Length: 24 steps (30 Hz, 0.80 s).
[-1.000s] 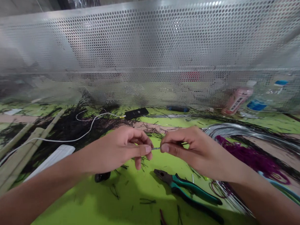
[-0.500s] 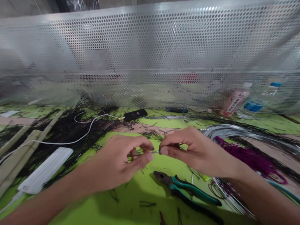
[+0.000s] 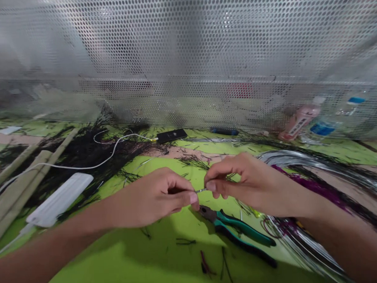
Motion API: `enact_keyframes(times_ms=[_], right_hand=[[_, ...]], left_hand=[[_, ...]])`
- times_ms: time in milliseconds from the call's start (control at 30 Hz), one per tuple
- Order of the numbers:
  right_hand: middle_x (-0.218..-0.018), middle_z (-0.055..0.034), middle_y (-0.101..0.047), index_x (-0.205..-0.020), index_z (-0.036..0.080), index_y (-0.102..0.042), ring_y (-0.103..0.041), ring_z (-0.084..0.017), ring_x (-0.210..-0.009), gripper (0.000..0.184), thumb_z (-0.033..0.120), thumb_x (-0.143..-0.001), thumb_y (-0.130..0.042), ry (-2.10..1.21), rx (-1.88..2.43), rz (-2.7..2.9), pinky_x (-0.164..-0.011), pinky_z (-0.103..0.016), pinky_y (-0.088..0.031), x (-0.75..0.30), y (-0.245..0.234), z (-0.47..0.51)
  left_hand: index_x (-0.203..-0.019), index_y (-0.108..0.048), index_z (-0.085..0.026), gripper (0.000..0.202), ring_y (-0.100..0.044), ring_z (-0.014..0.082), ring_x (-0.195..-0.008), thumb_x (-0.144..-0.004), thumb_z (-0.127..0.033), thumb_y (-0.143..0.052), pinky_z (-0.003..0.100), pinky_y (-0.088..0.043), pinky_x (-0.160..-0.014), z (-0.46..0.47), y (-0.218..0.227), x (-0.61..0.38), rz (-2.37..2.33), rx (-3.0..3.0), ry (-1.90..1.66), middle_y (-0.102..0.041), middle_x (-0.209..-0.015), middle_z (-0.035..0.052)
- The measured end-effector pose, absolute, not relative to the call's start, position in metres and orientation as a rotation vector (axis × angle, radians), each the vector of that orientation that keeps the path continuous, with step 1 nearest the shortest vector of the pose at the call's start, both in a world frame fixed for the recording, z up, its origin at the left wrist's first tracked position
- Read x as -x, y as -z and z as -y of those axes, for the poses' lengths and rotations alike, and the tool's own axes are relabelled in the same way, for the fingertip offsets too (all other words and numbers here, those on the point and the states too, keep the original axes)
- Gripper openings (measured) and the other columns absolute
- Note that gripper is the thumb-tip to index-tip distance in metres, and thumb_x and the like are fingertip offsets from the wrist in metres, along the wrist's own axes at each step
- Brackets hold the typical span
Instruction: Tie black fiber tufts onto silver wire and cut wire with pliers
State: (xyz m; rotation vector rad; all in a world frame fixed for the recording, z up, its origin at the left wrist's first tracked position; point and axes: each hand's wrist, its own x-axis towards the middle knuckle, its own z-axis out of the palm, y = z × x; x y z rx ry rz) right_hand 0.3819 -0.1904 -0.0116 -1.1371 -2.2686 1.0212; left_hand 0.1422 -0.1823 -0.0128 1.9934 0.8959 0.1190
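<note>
Between my two hands runs a short, thin twisted wire [image 3: 201, 190], silvery grey where it shows. My left hand [image 3: 159, 197] pinches one end between thumb and fingers. The other end is pinched by my right hand [image 3: 239, 183], with the fingertips close together. How far the wire reaches behind the fingers is hidden. Just below the hands, combination pliers [image 3: 241, 234] with green and black handles lie on the green tabletop [image 3: 143, 262], jaws towards my left fingertips. Small dark twigs [image 3: 186, 241] lie scattered in front of the pliers.
A perforated metal screen [image 3: 185, 55] stands across the back. Left are a white power strip [image 3: 59, 199], wooden slats [image 3: 29, 180] and a black bristly heap [image 3: 96, 157]. A black power bank [image 3: 171, 136] has a white cable. At right are wire bundles [image 3: 288, 156], purple cord [image 3: 316, 190] and bottles [image 3: 302, 121].
My view has tilted slightly down. My left hand's fingers have closed in more, and a little more wire shows between the hands. My right hand keeps its pinch.
</note>
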Motion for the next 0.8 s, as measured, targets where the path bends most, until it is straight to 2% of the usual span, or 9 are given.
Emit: enact_keyframes(times_ms=[100,167,200,267,333,433,533,667,800], right_hand=[[-0.064,0.0024,-0.069,-0.070,0.020,-0.069,-0.063,-0.012,-0.060,0.024,0.023,-0.092,-0.059,-1.344,1.196,2.151,-0.056,-0.025,-0.044,-0.380,0.011,0.185],[-0.064,0.0021,-0.072,-0.070,0.021,-0.069,-0.066,-0.013,-0.059,0.026,0.023,-0.093,-0.058,-1.468,1.162,2.158,-0.056,-0.024,-0.049,-0.379,0.012,0.183],[-0.065,0.0022,-0.073,-0.071,0.021,-0.070,-0.068,-0.013,-0.060,0.025,0.023,-0.094,-0.059,-1.413,1.147,2.184,-0.056,-0.024,-0.050,-0.379,0.014,0.184],[-0.073,0.0020,-0.076,-0.080,0.022,-0.071,-0.071,-0.013,-0.064,0.016,0.023,-0.093,-0.062,-1.013,1.101,2.224,-0.056,-0.023,-0.053,-0.381,0.022,0.187],[-0.082,0.0006,-0.078,-0.093,0.021,-0.070,-0.073,-0.014,-0.070,0.004,0.021,-0.092,-0.066,-0.375,0.942,2.215,-0.061,-0.025,-0.056,-0.384,0.034,0.192],[-0.094,-0.0044,-0.079,-0.108,0.017,-0.068,-0.074,-0.016,-0.079,0.021,0.012,-0.089,-0.071,0.294,0.614,2.203,-0.076,-0.030,-0.060,-0.391,0.051,0.199],[-0.098,-0.0064,-0.080,-0.112,0.016,-0.069,-0.075,-0.017,-0.082,0.030,0.009,-0.084,-0.076,0.468,0.515,2.206,-0.078,-0.032,-0.062,-0.397,0.058,0.200],[-0.103,-0.0091,-0.080,-0.113,0.015,-0.071,-0.075,-0.019,-0.085,0.031,0.011,-0.083,-0.078,0.569,0.438,2.248,-0.075,-0.034,-0.062,-0.399,0.054,0.198],[-0.098,-0.0077,-0.081,-0.107,0.014,-0.071,-0.074,-0.018,-0.078,0.021,0.010,-0.086,-0.074,0.599,0.446,2.304,-0.071,-0.033,-0.058,-0.395,0.049,0.198]], left_hand=[[-0.066,-0.046,-0.017,0.041,-0.030,0.0082,-0.052,-0.104,-0.035,-0.047,0.027,-0.020,-0.051,0.194,0.019,-0.148,-0.948,-2.363,-0.290,-0.033,-0.057,-0.0059],[-0.066,-0.043,-0.017,0.039,-0.029,0.0083,-0.052,-0.103,-0.031,-0.048,0.028,-0.019,-0.052,0.200,0.023,-0.149,-0.993,-2.512,-0.343,-0.035,-0.055,-0.0061],[-0.067,-0.044,-0.018,0.038,-0.029,0.0084,-0.052,-0.103,-0.030,-0.048,0.028,-0.019,-0.052,0.201,0.024,-0.149,-1.028,-2.541,-0.347,-0.037,-0.054,-0.0063],[-0.069,-0.048,-0.018,0.038,-0.032,0.0085,-0.052,-0.103,-0.034,-0.048,0.028,-0.020,-0.052,0.202,0.025,-0.146,-1.099,-2.512,-0.316,-0.041,-0.055,-0.0064],[-0.071,-0.049,-0.019,0.041,-0.034,0.0081,-0.051,-0.105,-0.040,-0.044,0.028,-0.021,-0.049,0.200,0.024,-0.141,-1.133,-2.424,-0.278,-0.040,-0.055,-0.0066],[-0.070,-0.048,-0.019,0.045,-0.032,0.0077,-0.049,-0.106,-0.045,-0.041,0.027,-0.021,-0.047,0.199,0.020,-0.138,-1.114,-2.352,-0.265,-0.035,-0.055,-0.0068],[-0.068,-0.045,-0.018,0.045,-0.030,0.0073,-0.049,-0.105,-0.043,-0.043,0.027,-0.020,-0.047,0.201,0.019,-0.139,-1.091,-2.374,-0.304,-0.034,-0.055,-0.0071],[-0.070,-0.046,-0.019,0.040,-0.031,0.0072,-0.050,-0.105,-0.038,-0.046,0.027,-0.021,-0.048,0.203,0.020,-0.144,-1.063,-2.425,-0.357,-0.035,-0.055,-0.0077],[-0.070,-0.041,-0.018,0.039,-0.032,0.0080,-0.052,-0.106,-0.032,-0.047,0.027,-0.022,-0.052,0.203,0.022,-0.147,-1.007,-2.522,-0.444,-0.036,-0.056,-0.0077]])
